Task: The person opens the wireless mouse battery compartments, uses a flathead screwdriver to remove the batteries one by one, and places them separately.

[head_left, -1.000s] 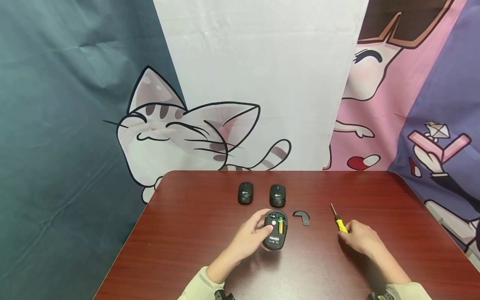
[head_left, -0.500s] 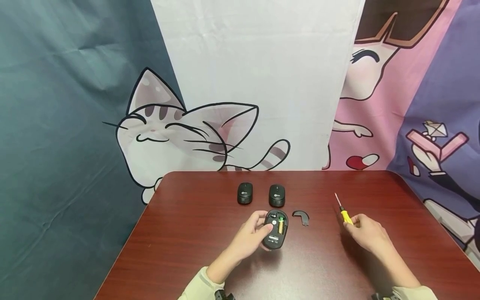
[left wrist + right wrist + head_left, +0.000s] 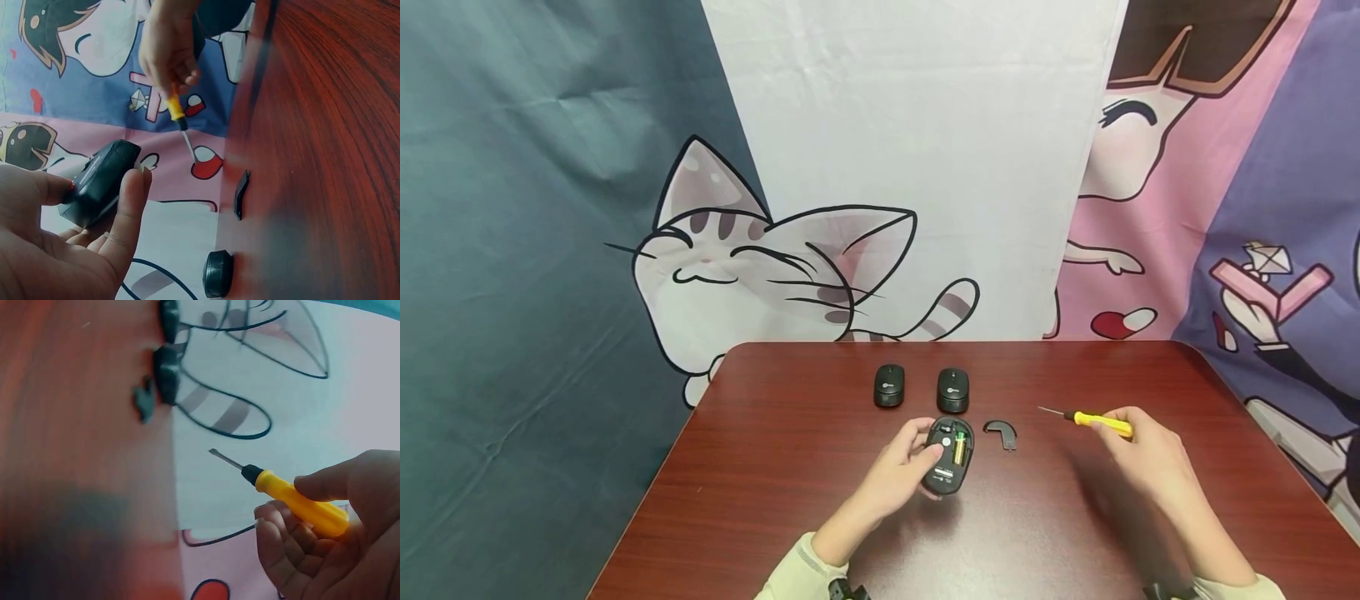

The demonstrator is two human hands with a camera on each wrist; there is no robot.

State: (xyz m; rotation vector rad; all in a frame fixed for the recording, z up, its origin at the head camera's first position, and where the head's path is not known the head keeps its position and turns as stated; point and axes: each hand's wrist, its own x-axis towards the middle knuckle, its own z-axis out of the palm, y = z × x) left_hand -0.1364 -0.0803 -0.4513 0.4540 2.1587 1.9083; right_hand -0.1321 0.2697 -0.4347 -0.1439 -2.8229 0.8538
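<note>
My left hand (image 3: 895,473) holds a black computer mouse (image 3: 949,479) above the table, its underside facing up. The mouse's battery bay is uncovered, and a green and gold battery (image 3: 959,448) lies in it. To the right, my right hand (image 3: 1152,454) grips the yellow handle of a screwdriver (image 3: 1101,422), lifted off the table with its blade pointing left. The right wrist view shows the flat tip of the screwdriver (image 3: 294,500) free of contact. Between the hands, a black hook-shaped battery cover (image 3: 1002,432) lies on the table.
Two more black mice, one on the left (image 3: 889,386) and one on the right (image 3: 953,390), stand upright towards the back of the red-brown wooden table (image 3: 760,467). A cartoon-printed cloth (image 3: 925,125) hangs behind the table's far edge.
My right hand has raised the screwdriver from the table, and its blade has swung from pointing away to pointing left. The left hand and its mouse have barely moved.
</note>
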